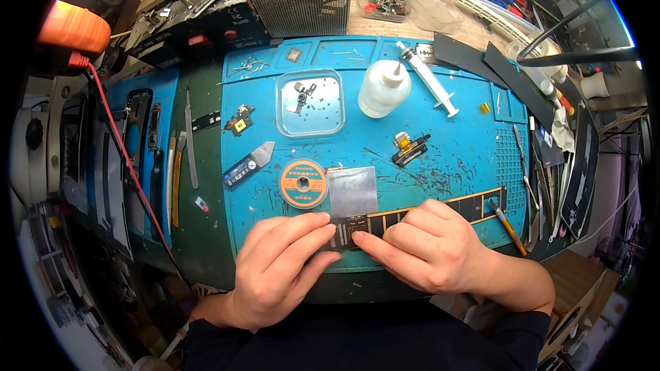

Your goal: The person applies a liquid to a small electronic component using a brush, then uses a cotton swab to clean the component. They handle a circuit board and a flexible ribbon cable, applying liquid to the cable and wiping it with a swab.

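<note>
A long black strip with pale cross lines (385,221) lies along the front of the blue mat. My left hand (278,271) is at its left end, with fingertips at the upper edge and thumb at the lower edge, closed about it. My right hand (436,247) lies over the strip. Its index finger stretches onto a small dark circuit piece (355,224); the other fingers are curled, and what they may hold is hidden. Just beyond the fingertips are a grey metal plate (353,192) and an orange-labelled wire spool (303,184).
On the blue mat (323,144) stand a clear tray of small parts (310,127), a white squeeze bottle (383,89) and a syringe (430,82). A flex-cable part (410,149) lies nearer. A brush-like tool (507,227) crosses the strip's right end. A red cable (118,134) runs down the left.
</note>
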`<state>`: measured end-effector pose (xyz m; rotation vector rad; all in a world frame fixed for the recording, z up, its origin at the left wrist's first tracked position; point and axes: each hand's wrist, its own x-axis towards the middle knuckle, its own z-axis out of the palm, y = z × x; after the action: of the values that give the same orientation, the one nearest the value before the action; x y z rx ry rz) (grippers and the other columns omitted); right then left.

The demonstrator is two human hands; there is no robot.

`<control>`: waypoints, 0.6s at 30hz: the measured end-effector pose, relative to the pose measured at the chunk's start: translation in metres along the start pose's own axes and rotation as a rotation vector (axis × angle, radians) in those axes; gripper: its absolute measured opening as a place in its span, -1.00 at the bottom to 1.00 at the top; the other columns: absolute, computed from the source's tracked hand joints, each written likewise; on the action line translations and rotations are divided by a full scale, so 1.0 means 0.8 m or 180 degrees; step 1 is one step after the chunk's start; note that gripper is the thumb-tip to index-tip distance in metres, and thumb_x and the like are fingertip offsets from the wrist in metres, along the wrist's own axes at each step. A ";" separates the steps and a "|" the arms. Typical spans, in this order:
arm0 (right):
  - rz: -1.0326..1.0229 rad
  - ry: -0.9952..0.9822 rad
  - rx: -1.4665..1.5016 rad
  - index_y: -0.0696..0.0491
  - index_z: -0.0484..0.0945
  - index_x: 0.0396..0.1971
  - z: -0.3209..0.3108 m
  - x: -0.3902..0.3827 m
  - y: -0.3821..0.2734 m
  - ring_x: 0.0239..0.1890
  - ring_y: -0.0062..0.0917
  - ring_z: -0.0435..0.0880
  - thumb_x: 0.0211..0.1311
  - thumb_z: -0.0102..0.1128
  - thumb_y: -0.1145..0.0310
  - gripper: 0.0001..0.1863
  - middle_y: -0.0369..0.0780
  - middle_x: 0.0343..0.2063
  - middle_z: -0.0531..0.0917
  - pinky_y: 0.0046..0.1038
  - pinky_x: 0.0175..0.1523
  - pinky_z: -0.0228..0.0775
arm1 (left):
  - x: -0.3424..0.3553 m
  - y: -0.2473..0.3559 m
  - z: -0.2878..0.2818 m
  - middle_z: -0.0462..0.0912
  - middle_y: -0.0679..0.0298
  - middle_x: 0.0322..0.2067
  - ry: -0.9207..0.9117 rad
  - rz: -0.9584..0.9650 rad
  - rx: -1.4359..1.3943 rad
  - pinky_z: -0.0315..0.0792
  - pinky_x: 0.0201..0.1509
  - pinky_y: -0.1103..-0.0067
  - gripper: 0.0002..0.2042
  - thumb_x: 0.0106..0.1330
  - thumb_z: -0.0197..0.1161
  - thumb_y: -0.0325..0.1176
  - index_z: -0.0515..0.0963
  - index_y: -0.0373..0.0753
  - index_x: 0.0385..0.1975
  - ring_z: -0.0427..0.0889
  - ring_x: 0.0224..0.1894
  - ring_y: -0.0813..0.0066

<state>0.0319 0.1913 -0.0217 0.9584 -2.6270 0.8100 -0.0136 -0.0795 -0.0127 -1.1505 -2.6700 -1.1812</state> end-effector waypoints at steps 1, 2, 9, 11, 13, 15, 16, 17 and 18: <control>-0.0005 -0.0010 -0.0007 0.07 0.87 0.09 0.000 0.000 0.000 -0.45 -0.60 0.46 0.04 0.57 0.42 -0.49 -0.43 -0.43 0.52 -0.44 -0.35 0.22 | 0.000 0.000 0.000 0.83 0.13 0.10 0.0001 0.0010 -0.0002 0.67 0.07 0.37 -0.55 0.13 0.71 -0.50 0.81 -0.33 0.07 0.79 0.00 0.15; -0.0006 -0.0009 -0.0011 0.07 0.87 0.09 0.000 0.000 0.000 -0.45 -0.60 0.46 0.04 0.56 0.42 -0.49 -0.43 -0.43 0.52 -0.44 -0.35 0.22 | 0.000 0.000 0.001 0.84 0.13 0.10 0.0002 0.0021 -0.0004 0.67 0.07 0.37 -0.55 0.14 0.71 -0.50 0.81 -0.33 0.07 0.79 0.00 0.15; -0.0029 -0.0013 -0.0061 0.07 0.86 0.10 0.000 0.000 0.000 -0.45 -0.60 0.46 0.05 0.55 0.42 -0.49 -0.43 -0.43 0.52 -0.45 -0.35 0.22 | 0.001 0.000 0.002 0.84 0.15 0.11 -0.0021 0.0054 0.0025 0.68 0.07 0.38 -0.59 0.16 0.69 -0.50 0.82 -0.33 0.04 0.79 0.00 0.17; -0.0033 -0.0018 -0.0079 0.07 0.86 0.10 0.000 0.000 0.000 -0.45 -0.60 0.46 0.05 0.54 0.42 -0.49 -0.43 -0.43 0.51 -0.45 -0.35 0.23 | 0.002 0.001 0.002 0.84 0.15 0.11 -0.0019 0.0062 0.0028 0.68 0.07 0.38 -0.60 0.16 0.69 -0.50 0.82 -0.32 0.03 0.79 0.00 0.18; -0.0031 -0.0020 -0.0086 0.07 0.86 0.10 -0.001 0.001 -0.001 -0.45 -0.60 0.46 0.06 0.54 0.41 -0.49 -0.43 -0.43 0.51 -0.45 -0.35 0.23 | 0.002 0.001 0.002 0.84 0.15 0.11 -0.0022 0.0067 0.0032 0.68 0.06 0.38 -0.60 0.16 0.69 -0.50 0.82 -0.32 0.03 0.79 0.00 0.18; -0.0039 -0.0016 -0.0037 0.14 0.84 0.07 -0.002 0.002 -0.002 -0.40 -0.58 0.52 0.11 0.45 0.43 -0.54 -0.38 -0.41 0.50 -0.46 -0.31 0.28 | 0.002 0.001 0.002 0.84 0.15 0.11 -0.0028 0.0066 0.0033 0.68 0.06 0.38 -0.60 0.16 0.69 -0.50 0.82 -0.31 0.03 0.79 0.00 0.18; -0.0043 -0.0014 -0.0012 0.17 0.83 0.06 -0.002 0.002 -0.002 -0.37 -0.57 0.54 0.14 0.41 0.43 -0.56 -0.35 -0.40 0.49 -0.47 -0.30 0.30 | 0.001 0.001 0.002 0.84 0.15 0.10 -0.0023 0.0060 0.0029 0.68 0.06 0.38 -0.60 0.16 0.69 -0.50 0.82 -0.31 0.03 0.79 0.00 0.18; -0.0042 -0.0025 -0.0013 0.17 0.83 0.06 -0.003 0.002 -0.002 -0.37 -0.57 0.55 0.14 0.41 0.43 -0.56 -0.35 -0.40 0.49 -0.47 -0.29 0.30 | 0.001 0.001 0.003 0.84 0.15 0.10 -0.0018 0.0053 0.0024 0.68 0.06 0.37 -0.61 0.16 0.69 -0.50 0.82 -0.31 0.02 0.79 0.00 0.17; -0.0041 -0.0035 -0.0015 0.17 0.83 0.06 -0.003 0.002 -0.002 -0.37 -0.57 0.55 0.14 0.41 0.43 -0.56 -0.35 -0.39 0.50 -0.47 -0.29 0.31 | 0.001 0.001 0.003 0.84 0.15 0.10 -0.0012 0.0047 0.0020 0.68 0.06 0.37 -0.61 0.16 0.69 -0.50 0.82 -0.31 0.02 0.79 0.00 0.17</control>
<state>0.0321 0.1906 -0.0184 0.9803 -2.6280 0.7975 -0.0130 -0.0772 -0.0137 -1.1705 -2.6614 -1.1689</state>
